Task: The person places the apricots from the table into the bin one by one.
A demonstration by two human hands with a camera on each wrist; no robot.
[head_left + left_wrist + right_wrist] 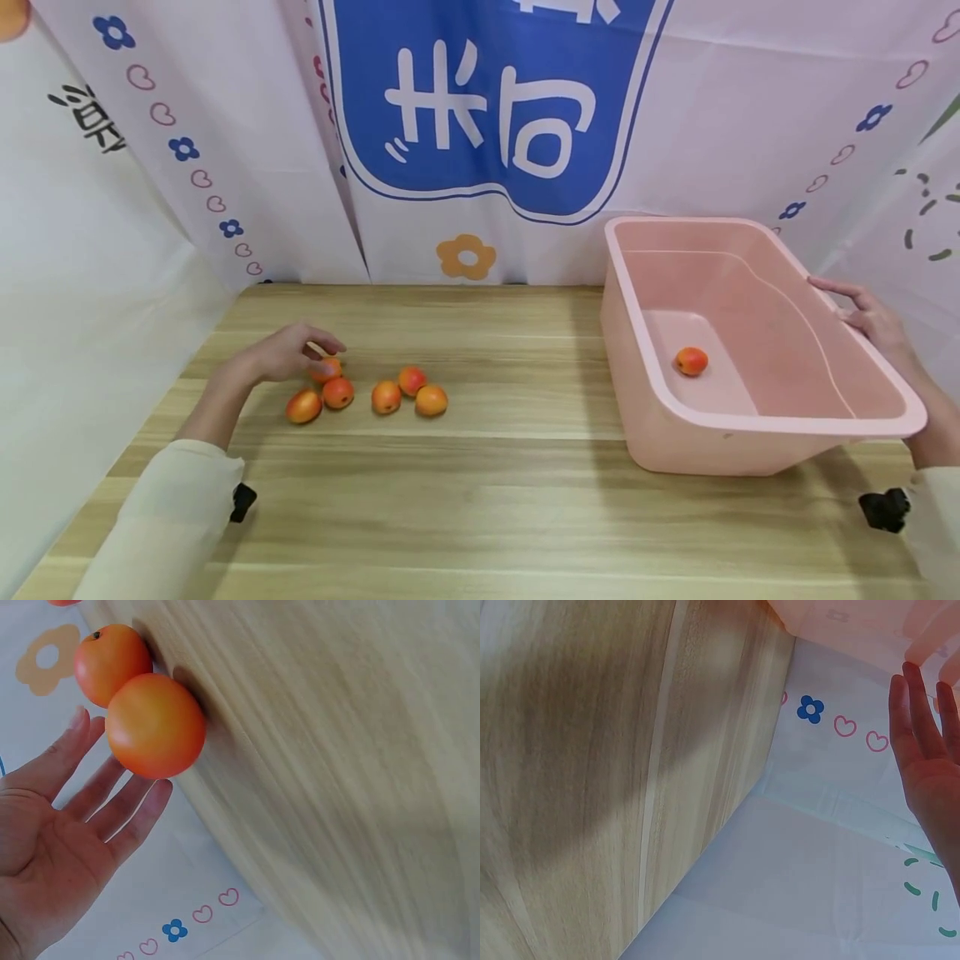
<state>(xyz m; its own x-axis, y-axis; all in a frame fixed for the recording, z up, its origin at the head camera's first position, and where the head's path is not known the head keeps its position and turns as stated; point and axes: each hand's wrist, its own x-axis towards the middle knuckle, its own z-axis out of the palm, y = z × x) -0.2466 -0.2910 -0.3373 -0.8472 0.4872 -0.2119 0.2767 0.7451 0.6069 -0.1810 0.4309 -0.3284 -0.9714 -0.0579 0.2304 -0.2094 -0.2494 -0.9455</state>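
Left hand [288, 354], fingers [112, 802] loose, touches one of six small smooth fruits [327, 369] on the counter [480, 500]; light, likely to roll, best cupped. Right hand [870, 315] rests open-fingered on the tub [780, 425] rim.

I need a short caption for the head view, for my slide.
Left hand over one of five fruits on a wooden table; right hand on the rim of a tilted pink tub with one fruit inside.

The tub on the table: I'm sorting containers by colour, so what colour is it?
Plain pale pink tub, clearest in the head view.
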